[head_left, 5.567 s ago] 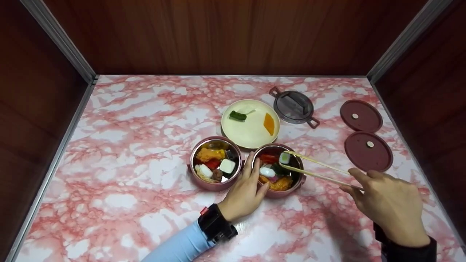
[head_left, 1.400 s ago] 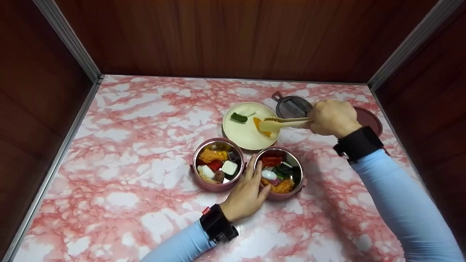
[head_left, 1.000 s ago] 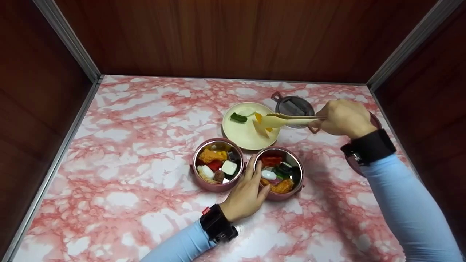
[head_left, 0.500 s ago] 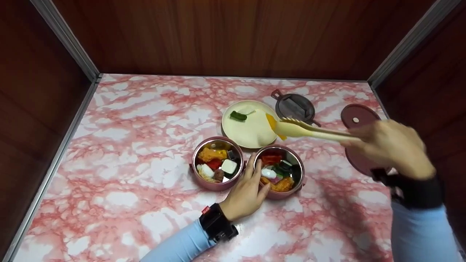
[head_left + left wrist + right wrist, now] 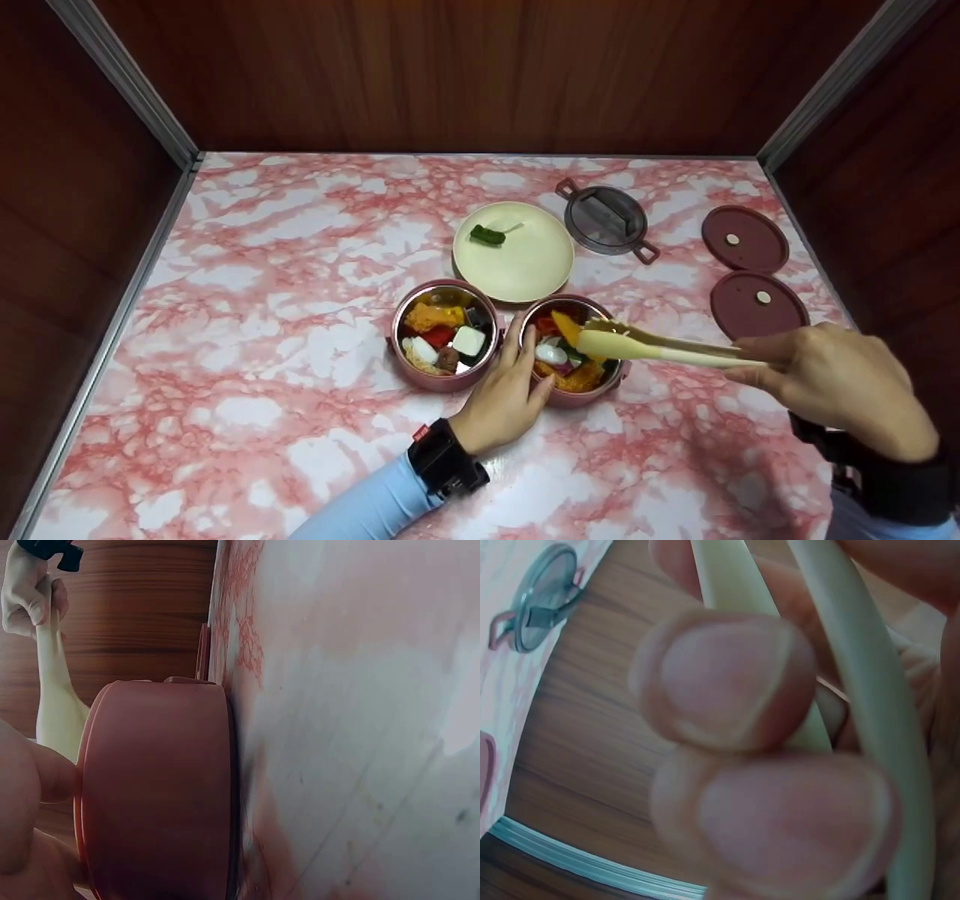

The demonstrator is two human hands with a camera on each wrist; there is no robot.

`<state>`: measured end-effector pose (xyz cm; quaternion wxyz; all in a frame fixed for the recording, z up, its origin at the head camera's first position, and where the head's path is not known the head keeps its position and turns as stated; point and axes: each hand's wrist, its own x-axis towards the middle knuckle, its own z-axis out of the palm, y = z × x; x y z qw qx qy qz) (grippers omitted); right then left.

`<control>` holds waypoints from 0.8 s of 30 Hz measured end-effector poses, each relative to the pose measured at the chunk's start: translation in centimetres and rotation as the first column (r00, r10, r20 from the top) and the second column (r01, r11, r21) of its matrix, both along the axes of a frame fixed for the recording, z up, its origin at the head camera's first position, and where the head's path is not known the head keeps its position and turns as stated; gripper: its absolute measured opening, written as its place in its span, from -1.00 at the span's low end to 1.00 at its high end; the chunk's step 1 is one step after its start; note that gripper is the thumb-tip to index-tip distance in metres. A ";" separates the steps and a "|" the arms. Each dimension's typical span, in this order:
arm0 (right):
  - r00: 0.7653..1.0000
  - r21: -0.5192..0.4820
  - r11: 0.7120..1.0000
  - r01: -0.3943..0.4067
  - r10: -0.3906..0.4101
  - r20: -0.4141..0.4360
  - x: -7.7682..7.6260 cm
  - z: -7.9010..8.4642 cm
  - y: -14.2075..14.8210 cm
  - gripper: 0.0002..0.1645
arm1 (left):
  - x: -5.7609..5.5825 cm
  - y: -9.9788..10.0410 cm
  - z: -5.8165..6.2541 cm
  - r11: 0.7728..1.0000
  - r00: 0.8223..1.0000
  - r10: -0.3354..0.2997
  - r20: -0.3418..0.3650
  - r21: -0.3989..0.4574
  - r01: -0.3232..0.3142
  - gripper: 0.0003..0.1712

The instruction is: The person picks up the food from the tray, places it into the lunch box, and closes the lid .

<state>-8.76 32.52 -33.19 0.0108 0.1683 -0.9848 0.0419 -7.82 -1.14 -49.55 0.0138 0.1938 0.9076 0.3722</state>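
My right hand (image 5: 832, 386) grips pale yellow tongs (image 5: 660, 354), and their tips pinch a flat orange slice (image 5: 565, 328) at the mouth of the right round lunch pot (image 5: 571, 400). Red, white, green and orange-brown food pieces lie in that pot. My left hand (image 5: 501, 405) rests against the same pot, straight fingers at its left rim and thumb at its front; the left wrist view shows the pot's pink wall (image 5: 157, 787) close up. Curled fingers cross the tongs' handles (image 5: 862, 667) in the right wrist view.
Another pink pot (image 5: 444, 381), holding mixed food, stands at the left. Behind both, a cream plate (image 5: 517, 262) bears one green piece (image 5: 486, 235). A dark lid with two handles (image 5: 606, 219) lies right of it. Two maroon discs (image 5: 757, 255) lie further right.
Chopsticks have given way to tongs in my right hand. The orange slice has left the plate and moved toward me to the right pot. My left hand stays where it was.
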 end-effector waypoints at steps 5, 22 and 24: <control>0.999 -0.014 0.999 -0.049 0.049 -0.018 -0.1 -0.6 -0.6 -0.58 | 0.0 0.0 0.2 1.000 1.000 -0.001 0.019 0.010 0.001 -0.12; 0.997 0.027 0.996 -0.080 0.081 -0.022 -0.2 -0.3 -1.8 -0.76 | 0.0 -0.1 0.3 1.000 1.000 -0.004 0.008 -0.004 0.004 -0.12; 0.998 0.015 0.998 -0.056 0.056 -0.033 -0.2 -0.1 -1.6 -0.71 | 0.0 -0.1 0.3 1.000 1.000 -0.007 0.001 -0.009 0.007 -0.13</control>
